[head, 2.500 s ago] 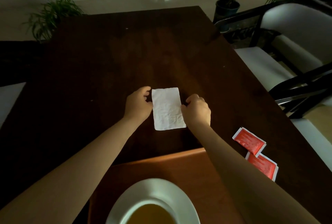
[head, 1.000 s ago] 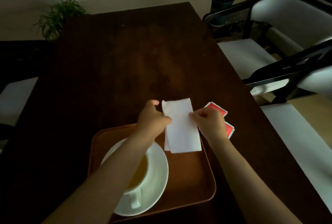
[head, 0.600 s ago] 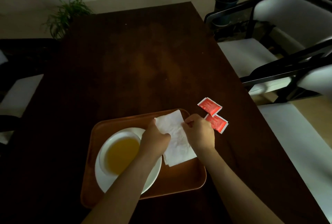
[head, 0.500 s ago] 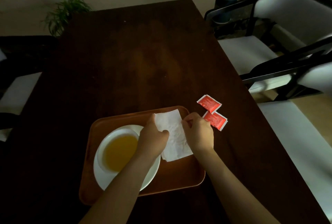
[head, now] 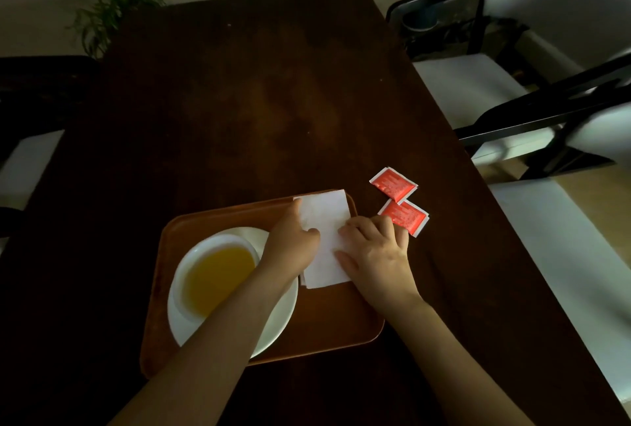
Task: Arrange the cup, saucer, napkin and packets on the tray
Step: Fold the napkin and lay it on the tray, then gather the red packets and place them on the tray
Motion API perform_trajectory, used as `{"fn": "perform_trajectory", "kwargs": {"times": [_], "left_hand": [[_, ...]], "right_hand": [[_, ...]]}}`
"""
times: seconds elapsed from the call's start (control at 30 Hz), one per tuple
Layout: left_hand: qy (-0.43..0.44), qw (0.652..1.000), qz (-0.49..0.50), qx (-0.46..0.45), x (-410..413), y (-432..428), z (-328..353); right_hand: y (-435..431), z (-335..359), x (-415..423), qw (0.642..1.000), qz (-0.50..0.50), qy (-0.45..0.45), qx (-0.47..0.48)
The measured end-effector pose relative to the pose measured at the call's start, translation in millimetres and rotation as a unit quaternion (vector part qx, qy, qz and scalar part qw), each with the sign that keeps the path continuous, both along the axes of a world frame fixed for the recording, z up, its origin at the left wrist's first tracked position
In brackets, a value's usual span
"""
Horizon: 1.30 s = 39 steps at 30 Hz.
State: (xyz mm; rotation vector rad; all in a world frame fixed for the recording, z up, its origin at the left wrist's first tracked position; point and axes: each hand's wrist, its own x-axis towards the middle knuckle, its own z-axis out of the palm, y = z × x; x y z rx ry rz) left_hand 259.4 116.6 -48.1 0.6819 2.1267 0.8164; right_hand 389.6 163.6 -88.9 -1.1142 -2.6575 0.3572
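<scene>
A brown tray point(head: 327, 326) lies on the dark table. On its left side a white cup point(head: 218, 275) of yellow-brown liquid stands on a white saucer point(head: 276, 330). A folded white napkin point(head: 326, 221) lies flat on the tray's right part, its far corner over the rim. My left hand point(head: 290, 248) rests on the napkin's left edge, fingers curled. My right hand point(head: 379, 258) lies flat on its right edge, fingers spread. Two red packets point(head: 392, 183) point(head: 406, 215) lie on the table just right of the tray, the nearer one touching my right fingertips.
The dark wooden table point(head: 259, 94) stretches away from me. Black-framed chairs with white cushions point(head: 467, 84) stand along the right side, and another seat point(head: 27, 166) at the left. Potted plants point(head: 112, 9) stand on the floor beyond the table.
Both hands carried the napkin from the bare table back onto the tray's right side and laid it flat. My right hand has opened out over it.
</scene>
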Motion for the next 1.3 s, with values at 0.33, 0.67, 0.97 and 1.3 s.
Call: {"fn": "perform_trajectory", "kwargs": {"times": [0.33, 0.67, 0.97, 1.3], "left_hand": [[0.123, 0.991, -0.035, 0.024, 2.9, 11.0, 17.5], [0.204, 0.913, -0.340, 0.093, 22.4, 112.9, -0.7], [0.392, 0.769, -0.501, 0.065, 11.2, 136.1, -23.9], [0.457, 0.763, -0.439, 0.125, 15.2, 135.0, -33.3]], "right_hand": [[35.8, 4.0, 23.7, 0.985, -0.135, 0.093, -0.060], [62.4, -2.5, 51.2, 0.988, -0.154, -0.002, -0.006], [65.2, 2.6, 74.1, 0.996, -0.043, 0.004, 0.075], [76.4, 10.4, 68.6, 0.979, -0.156, 0.121, -0.050]]}}
